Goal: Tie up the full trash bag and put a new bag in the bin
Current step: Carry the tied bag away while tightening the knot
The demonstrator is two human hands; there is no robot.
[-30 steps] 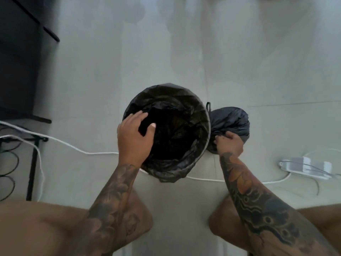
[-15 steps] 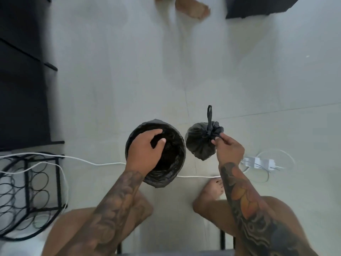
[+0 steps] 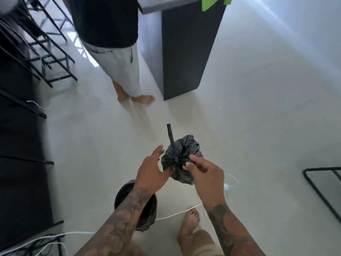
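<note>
Left hand has left the bin, now open beside the lifted tied bag; right hand still pinches it.

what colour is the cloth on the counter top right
Bright green cloth, hanging over the dark counter; seen in the head view.

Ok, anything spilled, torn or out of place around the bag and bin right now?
No spill or tear visible. The tied trash bag is held up, its tie tail sticking up. One oddity: a white cable trails across the floor beside the bin, near the bare foot.
</note>
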